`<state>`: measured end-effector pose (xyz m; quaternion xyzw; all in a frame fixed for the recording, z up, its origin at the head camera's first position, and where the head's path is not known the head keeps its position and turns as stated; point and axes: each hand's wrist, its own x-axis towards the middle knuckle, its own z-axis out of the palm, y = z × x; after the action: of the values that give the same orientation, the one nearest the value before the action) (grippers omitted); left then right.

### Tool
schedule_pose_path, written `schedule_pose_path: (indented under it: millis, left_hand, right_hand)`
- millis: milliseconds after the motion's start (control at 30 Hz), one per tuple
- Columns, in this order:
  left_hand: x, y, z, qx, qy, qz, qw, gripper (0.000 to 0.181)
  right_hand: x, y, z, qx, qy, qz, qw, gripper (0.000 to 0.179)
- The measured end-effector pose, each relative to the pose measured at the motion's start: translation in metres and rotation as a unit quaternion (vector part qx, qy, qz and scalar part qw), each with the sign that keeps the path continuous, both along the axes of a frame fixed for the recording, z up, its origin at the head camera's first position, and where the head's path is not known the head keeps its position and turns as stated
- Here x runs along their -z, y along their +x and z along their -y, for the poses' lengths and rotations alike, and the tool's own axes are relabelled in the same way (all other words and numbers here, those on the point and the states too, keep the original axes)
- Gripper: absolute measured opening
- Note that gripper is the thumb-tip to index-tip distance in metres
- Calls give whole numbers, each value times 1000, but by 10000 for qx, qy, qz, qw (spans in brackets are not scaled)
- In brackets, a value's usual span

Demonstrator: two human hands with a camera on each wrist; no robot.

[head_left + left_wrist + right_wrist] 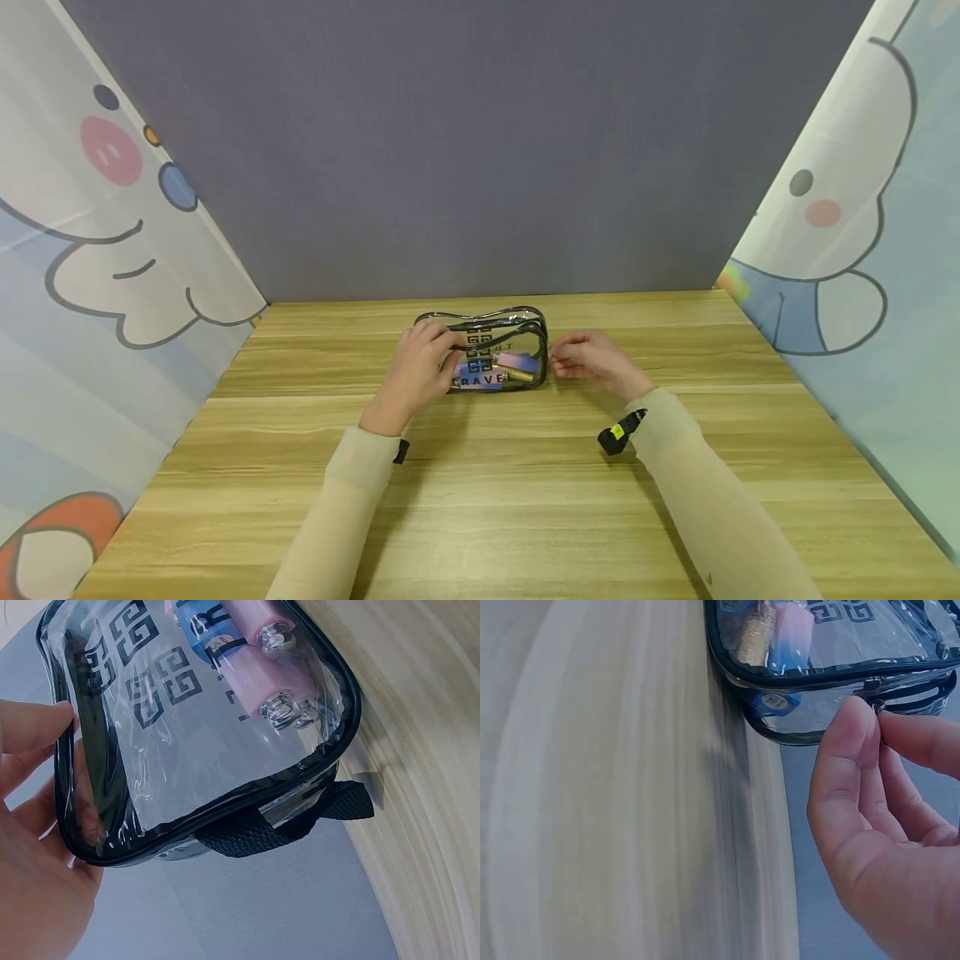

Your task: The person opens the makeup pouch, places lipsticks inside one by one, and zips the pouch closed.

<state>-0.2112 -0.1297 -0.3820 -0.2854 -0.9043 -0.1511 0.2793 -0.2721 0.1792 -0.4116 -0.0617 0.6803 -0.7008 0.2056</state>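
A clear travel pouch with black piping and printed lettering stands upright on the table. My left hand grips its top edge at the left, thumb on one face and fingers behind. At the pouch's right end, my right hand pinches a small metal zip pull between thumb and forefinger. Beyond the pull, the zip's edges stand apart. Inside lie pink bottles with silvery ends, a pink-and-blue item and a gold one, all low in the pouch.
A black fabric strap sticks out from one end of the pouch. The wood-grain table runs back to a grey panel. Cartoon-printed curtains hang at both sides.
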Motion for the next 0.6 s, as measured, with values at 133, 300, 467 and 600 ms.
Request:
schedule_pose_path:
  millis: [133,300,467,600]
  left_hand:
    - [0,0,0,0,1,-2,10000,10]
    - [1,-1,0,-8,-5,-56,10000,9]
    - [1,0,0,16,4,-114,9999,9]
    - [0,1,0,17,8,-126,9999,10]
  right_hand:
    - [-3,0,0,51,90,98,9999,30]
    - [-7,0,2,40,286,80,9996,27]
    - [-10,-1,3,-17,458,74,9989,22]
    - [-11,-2,3,-22,417,160,9990,22]
